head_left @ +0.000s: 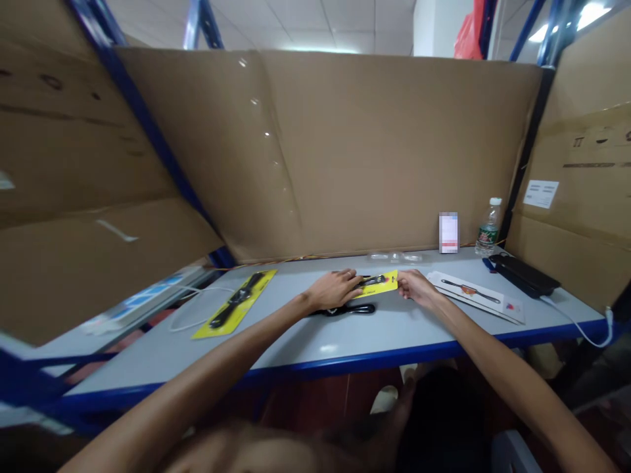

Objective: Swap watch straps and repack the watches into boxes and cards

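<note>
A yellow card (390, 282) with a black item on it lies at the middle of the grey table. My right hand (414, 287) pinches the card's right end between thumb and fingers. My left hand (335, 290) lies flat with fingers stretched over the card's left part, hiding it. Just in front of the card, a loose black strap-like item (362, 309) rests on the table, partly under my left hand. Farther left lies another yellow card (266, 284) with a black strap-like item along it. White printed cards (473, 295) showing a strap picture lie right of my right hand.
Clear plastic pieces (394, 257) lie near the back edge. A phone-like screen (448, 233) and a water bottle (487, 230) stand at the back right. A black case (527, 274) with a white cable is at the right. Cardboard walls (374, 151) surround the table.
</note>
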A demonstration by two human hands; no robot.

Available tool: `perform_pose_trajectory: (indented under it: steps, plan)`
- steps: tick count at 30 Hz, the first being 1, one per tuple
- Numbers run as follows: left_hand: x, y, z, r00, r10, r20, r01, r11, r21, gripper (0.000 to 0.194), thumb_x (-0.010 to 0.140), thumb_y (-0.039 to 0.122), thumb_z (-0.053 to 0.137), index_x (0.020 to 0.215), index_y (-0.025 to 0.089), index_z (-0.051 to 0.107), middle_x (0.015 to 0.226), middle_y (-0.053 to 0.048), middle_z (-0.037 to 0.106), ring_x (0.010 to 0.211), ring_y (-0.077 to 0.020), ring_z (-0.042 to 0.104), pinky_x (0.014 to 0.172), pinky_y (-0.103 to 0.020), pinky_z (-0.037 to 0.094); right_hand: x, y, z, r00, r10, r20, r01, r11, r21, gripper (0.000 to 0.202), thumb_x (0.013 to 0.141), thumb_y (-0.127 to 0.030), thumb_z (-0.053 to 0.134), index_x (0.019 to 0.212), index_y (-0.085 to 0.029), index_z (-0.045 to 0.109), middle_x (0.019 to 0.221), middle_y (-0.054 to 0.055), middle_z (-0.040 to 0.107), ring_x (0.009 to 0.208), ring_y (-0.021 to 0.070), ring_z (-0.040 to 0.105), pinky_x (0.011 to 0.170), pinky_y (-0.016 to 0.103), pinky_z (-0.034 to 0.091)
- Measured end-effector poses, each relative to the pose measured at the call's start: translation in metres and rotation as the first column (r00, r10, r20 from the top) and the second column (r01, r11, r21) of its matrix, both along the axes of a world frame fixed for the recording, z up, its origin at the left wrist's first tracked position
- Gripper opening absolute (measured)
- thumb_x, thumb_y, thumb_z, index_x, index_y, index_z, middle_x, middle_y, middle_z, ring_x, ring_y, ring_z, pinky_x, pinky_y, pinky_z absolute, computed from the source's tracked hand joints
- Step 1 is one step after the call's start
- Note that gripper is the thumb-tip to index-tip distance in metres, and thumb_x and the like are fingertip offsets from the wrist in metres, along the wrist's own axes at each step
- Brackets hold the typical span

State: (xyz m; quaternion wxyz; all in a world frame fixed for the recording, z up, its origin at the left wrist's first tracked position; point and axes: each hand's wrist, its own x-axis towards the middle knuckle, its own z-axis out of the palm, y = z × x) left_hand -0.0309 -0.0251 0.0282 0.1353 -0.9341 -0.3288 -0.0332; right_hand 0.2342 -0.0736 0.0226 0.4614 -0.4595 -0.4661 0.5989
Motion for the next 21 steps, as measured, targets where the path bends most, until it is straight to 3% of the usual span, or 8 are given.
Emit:
perform_pose_trajectory:
  steps: [5, 13, 21]
  plan:
    - [0.005, 0.004, 0.002, 0.997, -0.045, -0.066, 0.046, 0.999, 0.021, 0.04, 0.106, 0.037, 0.029, 0.119, 0.019, 0.062, 0.113, -0.013, 0.066, 0.101, -0.0254, 0.064, 0.082, -0.037, 0.048, 0.0, -0.004, 0.0, 0.997, 0.035, 0.062, -0.037, 0.999, 0.022, 0.005, 0.067, -0.021, 0.059, 0.066, -0.016, 0.062, 0.058, 0.003, 0.063, 0.044, 0.0091, 0.051, 0.038, 0.019, 0.034]
    - [-0.006, 0.012, -0.001, 0.997, -0.074, -0.033, 0.077, 0.992, 0.097, 0.038, 0.106, 0.035, 0.032, 0.117, 0.017, 0.063, 0.105, -0.011, 0.067, 0.095, -0.0223, 0.064, 0.073, -0.033, 0.047, -0.001, -0.003, -0.004, 0.993, -0.05, 0.111, 0.043, 0.997, 0.063, 0.003, 0.067, -0.021, 0.059, 0.067, -0.018, 0.06, 0.055, 0.001, 0.059, 0.043, 0.0102, 0.048, 0.038, 0.021, 0.035]
    - [-0.012, 0.016, -0.005, 0.995, -0.084, -0.051, 0.09, 0.987, 0.132, 0.035, 0.106, 0.034, 0.034, 0.116, 0.018, 0.063, 0.104, -0.009, 0.068, 0.092, -0.0195, 0.065, 0.072, -0.03, 0.047, 0.029, -0.013, 0.001, 0.985, -0.085, 0.147, 0.074, 0.994, 0.081, 0.006, 0.066, -0.022, 0.059, 0.068, -0.017, 0.061, 0.058, 0.002, 0.062, 0.043, 0.0092, 0.048, 0.039, 0.02, 0.035]
